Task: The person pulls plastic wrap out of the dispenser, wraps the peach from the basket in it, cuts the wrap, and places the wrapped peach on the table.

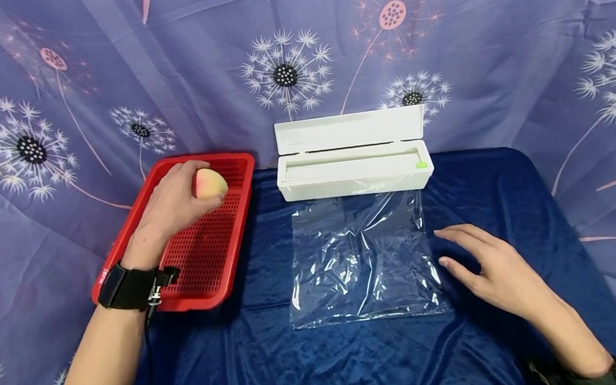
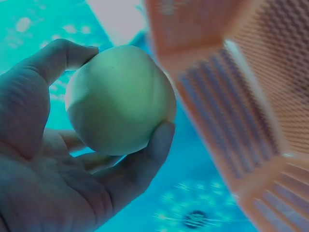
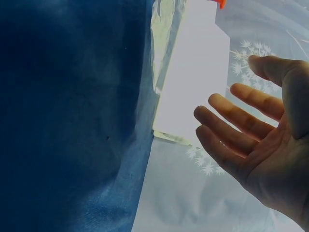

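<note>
A yellow peach with a pink blush (image 1: 211,184) is gripped between the thumb and fingers of my left hand (image 1: 171,199), above the far part of a red perforated basket (image 1: 208,304). The left wrist view shows the thumb and a finger pressing opposite sides of the peach (image 2: 120,99). My right hand (image 1: 493,269) hovers with loosely extended fingers, holding nothing, just right of a sheet of clear plastic wrap (image 1: 363,260). The wrap lies over the blue cloth, running out from a white dispenser box (image 1: 356,186) with its lid raised. In the right wrist view the fingers (image 3: 236,135) are spread apart.
A green slider (image 1: 421,165) sits at the box's right end. Dark blue velvet cloth (image 1: 277,361) covers the table. Behind it hangs a purple curtain (image 1: 198,75) with dandelion prints. A black strap with a small camera (image 1: 132,286) and cable is on the left wrist.
</note>
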Tool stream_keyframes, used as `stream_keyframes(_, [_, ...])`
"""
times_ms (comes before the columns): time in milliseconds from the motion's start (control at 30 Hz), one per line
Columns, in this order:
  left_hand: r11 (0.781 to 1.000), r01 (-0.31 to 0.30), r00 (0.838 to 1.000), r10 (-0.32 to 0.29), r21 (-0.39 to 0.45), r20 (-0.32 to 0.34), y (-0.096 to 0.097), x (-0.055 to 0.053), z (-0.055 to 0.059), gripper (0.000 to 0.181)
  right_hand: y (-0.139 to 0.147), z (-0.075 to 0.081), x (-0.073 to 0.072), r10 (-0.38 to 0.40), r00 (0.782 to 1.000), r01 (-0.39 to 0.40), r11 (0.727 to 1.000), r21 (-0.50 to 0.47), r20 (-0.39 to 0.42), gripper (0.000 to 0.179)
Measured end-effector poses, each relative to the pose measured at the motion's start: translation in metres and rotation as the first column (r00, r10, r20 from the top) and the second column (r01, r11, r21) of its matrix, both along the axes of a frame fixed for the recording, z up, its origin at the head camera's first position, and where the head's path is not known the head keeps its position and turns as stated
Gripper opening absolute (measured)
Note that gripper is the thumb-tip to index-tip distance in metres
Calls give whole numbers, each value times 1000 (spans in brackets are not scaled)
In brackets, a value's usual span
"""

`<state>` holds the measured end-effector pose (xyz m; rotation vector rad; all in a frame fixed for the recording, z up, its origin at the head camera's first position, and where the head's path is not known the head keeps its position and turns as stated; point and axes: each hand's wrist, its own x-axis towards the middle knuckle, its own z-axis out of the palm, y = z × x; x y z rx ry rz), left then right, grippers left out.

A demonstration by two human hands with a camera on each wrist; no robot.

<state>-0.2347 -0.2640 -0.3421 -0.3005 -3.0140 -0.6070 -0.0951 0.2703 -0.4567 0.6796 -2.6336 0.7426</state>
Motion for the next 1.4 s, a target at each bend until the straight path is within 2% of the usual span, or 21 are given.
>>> stream_keyframes(233, [999,50,998,-50,14,-41,34,25,21,70,-3,3,1,-5,1000,5,1000,-4,14,54])
stream_keyframes(367, [995,94,993,-93,20,-73,50,39,26,67,-4,3,1,-6,1000,6,1000,-5,28,55])
stream_keyframes(567, [984,176,980,-172,25,-98,72,59,27,68,-8,6,2,6,999,-5,1000,-22,35,58])
stream_keyframes(900, [957,288,952,-281,42,-120,110,93,18,68,-14,9,-1,75,996,-71,995,-73,54,64])
stream_keyframes(1300, [912,403,911,-393,69,-125,141,106,0,70,-20,15,-4,124,988,-112,985,-131,93,68])
stream_keyframes(1400, [909,407,909,-395,87,-132,149,108,-7,78,-23,17,-4,127,986,-111,983,-146,104,68])
